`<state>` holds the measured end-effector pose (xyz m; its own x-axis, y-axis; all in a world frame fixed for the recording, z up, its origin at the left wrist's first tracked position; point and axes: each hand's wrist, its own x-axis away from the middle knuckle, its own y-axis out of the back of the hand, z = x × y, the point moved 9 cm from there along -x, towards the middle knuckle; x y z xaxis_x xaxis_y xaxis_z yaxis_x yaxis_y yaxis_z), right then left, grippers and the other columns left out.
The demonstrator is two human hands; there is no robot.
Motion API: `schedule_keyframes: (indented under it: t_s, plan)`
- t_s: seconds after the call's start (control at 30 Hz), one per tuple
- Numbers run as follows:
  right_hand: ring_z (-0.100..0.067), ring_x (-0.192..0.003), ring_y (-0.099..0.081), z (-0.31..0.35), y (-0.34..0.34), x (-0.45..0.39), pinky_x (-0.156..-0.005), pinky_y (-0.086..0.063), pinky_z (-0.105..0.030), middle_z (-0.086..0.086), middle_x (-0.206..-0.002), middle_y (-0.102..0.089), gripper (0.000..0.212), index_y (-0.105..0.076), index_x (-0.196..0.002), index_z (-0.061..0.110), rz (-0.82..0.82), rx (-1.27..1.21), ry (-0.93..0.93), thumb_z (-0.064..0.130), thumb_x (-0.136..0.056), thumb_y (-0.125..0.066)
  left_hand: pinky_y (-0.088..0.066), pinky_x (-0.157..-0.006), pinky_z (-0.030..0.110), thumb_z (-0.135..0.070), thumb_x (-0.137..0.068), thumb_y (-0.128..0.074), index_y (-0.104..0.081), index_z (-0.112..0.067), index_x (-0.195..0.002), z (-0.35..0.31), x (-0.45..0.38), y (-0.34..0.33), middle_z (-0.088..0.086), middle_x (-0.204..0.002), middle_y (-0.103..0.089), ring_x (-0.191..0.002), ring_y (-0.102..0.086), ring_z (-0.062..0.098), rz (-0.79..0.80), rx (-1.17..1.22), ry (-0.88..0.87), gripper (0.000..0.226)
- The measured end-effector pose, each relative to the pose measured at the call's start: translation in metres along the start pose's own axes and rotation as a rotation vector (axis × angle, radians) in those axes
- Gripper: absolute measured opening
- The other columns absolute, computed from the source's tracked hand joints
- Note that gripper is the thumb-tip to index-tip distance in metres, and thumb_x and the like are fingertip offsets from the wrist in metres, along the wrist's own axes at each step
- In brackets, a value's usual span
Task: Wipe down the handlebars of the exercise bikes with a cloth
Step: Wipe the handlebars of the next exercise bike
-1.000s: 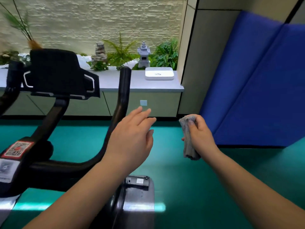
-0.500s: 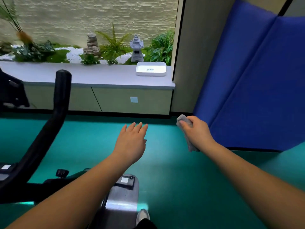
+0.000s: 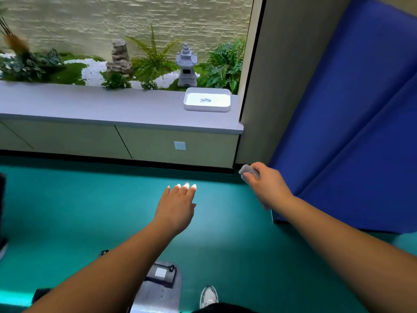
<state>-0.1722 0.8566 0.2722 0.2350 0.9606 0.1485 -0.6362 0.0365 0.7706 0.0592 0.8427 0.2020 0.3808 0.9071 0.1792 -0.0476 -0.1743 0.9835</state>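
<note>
Floor (image 3: 67, 211): teal, spread under both hands.
Mat (image 3: 352, 123): blue, folded, leaning upright just right of and beyond the right hand.
Ledge (image 3: 90, 107): grey, well beyond the left hand, over pale cabinet fronts.
Plants (image 3: 153, 57): ferns and white pebbles past the ledge, in front of a pale brick wall.
Bike (image 3: 158, 290): only a grey base part shows, below the left forearm; no handlebars in view.
Tray (image 3: 207, 99): white, on the ledge's right end, far ahead between the two hands.
Lantern (image 3: 186, 64): small stone one, just behind the tray.
Left hand (image 3: 176, 208): palm down, fingers straight and together, holding nothing, above the floor.
Right hand (image 3: 266, 184): fingers curled round the cloth.
Cloth (image 3: 248, 171): grey, bunched; its top pokes out above the right hand's thumb.
Shoe (image 3: 208, 295): pale, on the floor below and between the forearms.
</note>
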Motion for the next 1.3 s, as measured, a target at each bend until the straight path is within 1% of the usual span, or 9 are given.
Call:
schedule_keyframes:
  t_s: [0.1, 0.23, 0.37, 0.5, 0.6, 0.8, 0.97, 1.17, 1.3]
  plan:
    - [-0.024, -0.068, -0.061, -0.001, 0.001, -0.036, -0.057, -0.053, -0.043, 0.000, -0.083, -0.060, 0.017, -0.054, -0.097, 0.024, 0.007, 0.033, 0.006, 0.041, -0.094, -0.050, -0.025, -0.112, 0.044, -0.038, -0.096, -0.043, -0.029, -0.020, -0.147, 0.008, -0.027, -0.003, 0.002, -0.148, -0.041, -0.134, -0.037, 0.024, 0.017, -0.038, -0.010, 0.056]
    - [-0.023, -0.069, -0.061, 0.007, -0.007, -0.092, -0.056, -0.054, -0.043, -0.001, -0.086, -0.061, 0.018, -0.054, -0.099, 0.024, 0.036, 0.074, 0.035, 0.041, -0.094, -0.050, -0.016, -0.115, 0.040, -0.039, -0.098, -0.038, -0.024, -0.019, -0.150, 0.031, -0.062, -0.008, 0.003, -0.153, -0.033, -0.139, -0.030, 0.023, 0.030, -0.020, 0.048, 0.057]
    - [-0.024, -0.077, -0.060, 0.030, -0.025, -0.161, -0.066, -0.054, -0.042, -0.004, -0.092, -0.064, 0.021, -0.055, -0.102, 0.022, 0.084, 0.094, 0.124, 0.041, -0.093, -0.051, -0.012, -0.117, 0.041, -0.040, -0.101, -0.027, -0.012, -0.021, -0.152, 0.059, -0.109, -0.011, 0.000, -0.157, -0.021, -0.142, -0.020, 0.023, 0.103, -0.009, 0.110, 0.057]
    - [-0.024, -0.084, -0.059, 0.065, -0.048, -0.240, -0.073, -0.049, -0.038, -0.003, -0.096, -0.065, 0.023, -0.057, -0.105, 0.021, 0.146, 0.145, 0.259, 0.041, -0.094, -0.051, -0.017, -0.116, 0.042, -0.041, -0.100, -0.029, -0.013, -0.021, -0.152, 0.093, -0.158, -0.002, 0.001, -0.157, -0.024, -0.142, -0.023, 0.023, 0.045, -0.014, 0.220, 0.058]
    - [-0.021, -0.082, -0.057, 0.095, -0.068, -0.296, -0.071, -0.046, -0.035, -0.001, -0.095, -0.064, 0.024, -0.056, -0.105, 0.022, 0.221, 0.191, 0.350, 0.043, -0.095, -0.050, -0.018, -0.115, 0.043, -0.042, -0.100, -0.032, -0.016, -0.021, -0.151, 0.119, -0.191, 0.008, 0.002, -0.156, -0.026, -0.142, -0.025, 0.024, 0.027, 0.003, 0.307, 0.058]
    - [-0.019, -0.077, -0.053, 0.178, -0.117, -0.370, -0.064, -0.038, -0.030, 0.003, -0.087, -0.057, 0.026, -0.055, -0.106, 0.020, 0.314, 0.213, 0.518, 0.043, -0.096, -0.049, -0.014, -0.117, 0.043, -0.043, -0.100, -0.031, -0.014, -0.022, -0.152, 0.187, -0.217, 0.028, 0.000, -0.157, -0.024, -0.143, -0.022, 0.023, 0.027, 0.072, 0.530, 0.059]
    - [-0.016, -0.061, -0.054, 0.249, -0.184, -0.392, -0.054, -0.037, -0.028, 0.003, -0.079, -0.058, 0.023, -0.053, -0.098, 0.021, 0.429, 0.212, 0.629, 0.043, -0.096, -0.045, -0.014, -0.117, 0.044, -0.044, -0.099, -0.032, -0.014, -0.022, -0.151, 0.253, -0.198, 0.027, 0.000, -0.157, -0.023, -0.143, -0.022, 0.023, 0.042, 0.101, 0.731, 0.059]
    - [-0.024, -0.078, -0.054, 0.350, -0.278, -0.410, -0.069, -0.047, -0.035, -0.004, -0.090, -0.062, 0.027, -0.053, -0.105, 0.017, 0.512, 0.272, 0.787, 0.041, -0.096, -0.047, -0.014, -0.117, 0.045, -0.045, -0.099, -0.032, -0.015, -0.022, -0.151, 0.355, -0.183, 0.015, 0.001, -0.157, -0.023, -0.143, -0.023, 0.023, 0.047, 0.138, 0.902, 0.060]
    - [-0.024, -0.081, -0.053, 0.418, -0.328, -0.422, -0.067, -0.042, -0.031, -0.002, -0.093, -0.063, 0.029, -0.055, -0.109, 0.017, 0.542, 0.306, 0.846, 0.041, -0.096, -0.048, -0.014, -0.117, 0.044, -0.045, -0.099, -0.031, -0.015, -0.022, -0.151, 0.425, -0.178, 0.009, 0.000, -0.157, -0.023, -0.143, -0.023, 0.022, 0.054, 0.168, 0.964, 0.059]
